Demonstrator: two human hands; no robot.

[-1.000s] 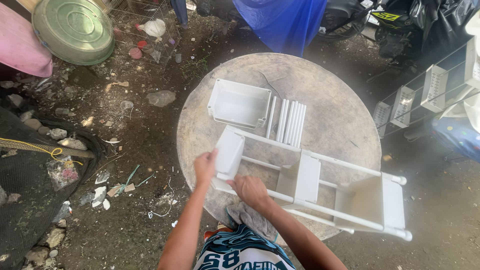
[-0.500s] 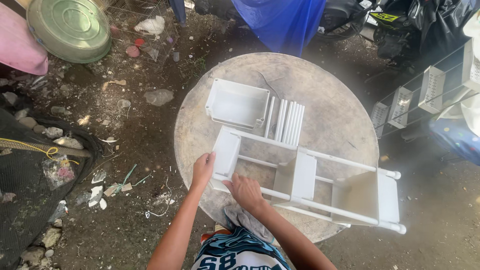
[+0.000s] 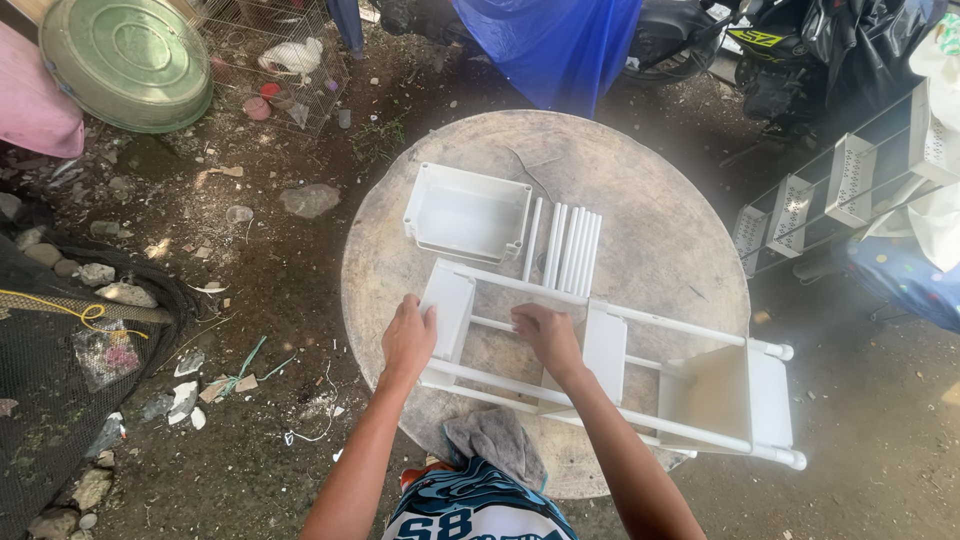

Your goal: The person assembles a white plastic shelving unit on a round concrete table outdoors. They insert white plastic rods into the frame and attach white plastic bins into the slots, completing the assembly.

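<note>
A white plastic shelf rack (image 3: 690, 385) lies on its side across a round stone table (image 3: 660, 210). My left hand (image 3: 408, 337) grips the shelf panel (image 3: 447, 305) at the rack's left end. My right hand (image 3: 545, 335) is closed around a thin white tube of the rack, just right of that panel. Behind the rack lie a stack of spare white trays (image 3: 468, 212) and a row of loose white tubes (image 3: 567, 246). A grey rag (image 3: 495, 438) sits at the table's near edge.
Dirt ground with stones and litter surrounds the table. A green metal basin (image 3: 125, 60) and a wire cage (image 3: 285, 55) are at the back left, black netting (image 3: 60, 380) at the left. A blue cloth (image 3: 560, 45), a motorbike (image 3: 800, 50) and a metal rack (image 3: 840, 190) stand behind and to the right.
My right hand has moved up from the rack's near rail to the inner tube. My left hand stays on the left shelf panel. The view has shifted slightly.
</note>
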